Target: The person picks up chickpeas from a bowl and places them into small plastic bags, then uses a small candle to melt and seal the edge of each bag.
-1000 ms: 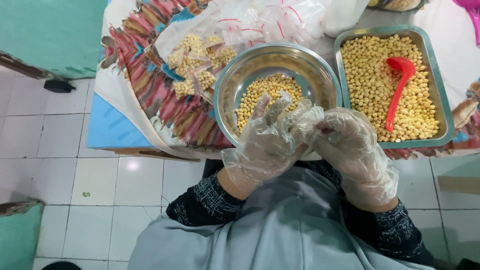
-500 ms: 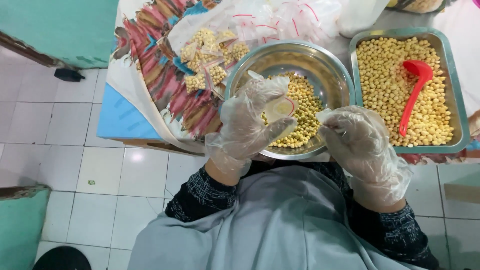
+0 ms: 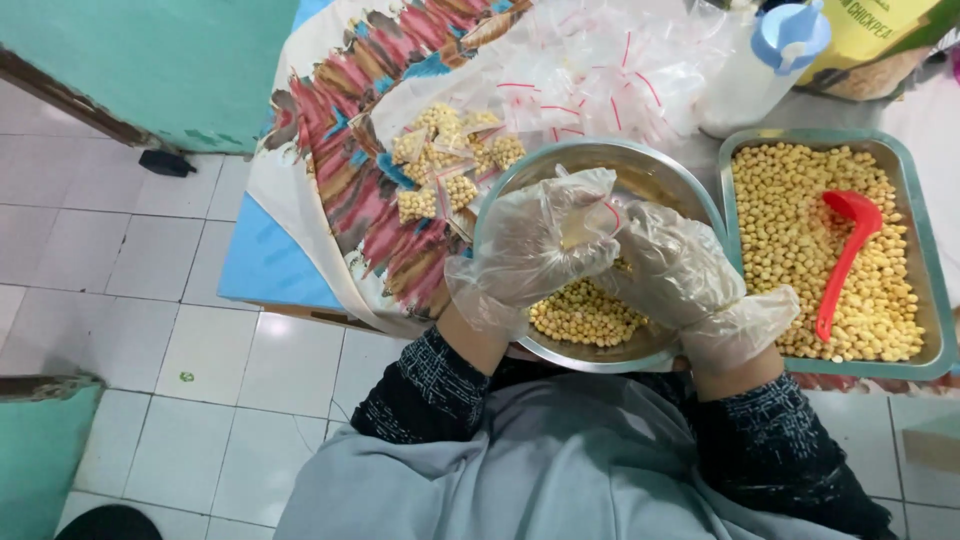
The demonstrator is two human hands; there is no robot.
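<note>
The small clear bag (image 3: 588,222) sits pinched between both your hands, right over the round steel bowl (image 3: 655,175), so it lies directly at your fingertips rather than off to either side. Your left hand (image 3: 535,245), in its loose plastic glove, wraps the bag from the left with fingers curled closed around it; your right hand (image 3: 675,265), gloved the same way, closes on it from the right, near a thin red strip at the bag's top. Neither hand is nearer: both touch it. The bag's long axis cannot be told, since the gloves hide most of it. Below your hands, pale yellow chickpeas (image 3: 585,315) lie in the bowl's near part, toward your body. Just right of the bowl, a rectangular steel tray (image 3: 925,215) holds more chickpeas and a red scoop (image 3: 845,255), its handle pointing toward you. Toward the bench's far left, filled little bags (image 3: 445,160) lie on a patterned cloth (image 3: 345,170), with empty clear bags (image 3: 600,75) beyond the bowl.
</note>
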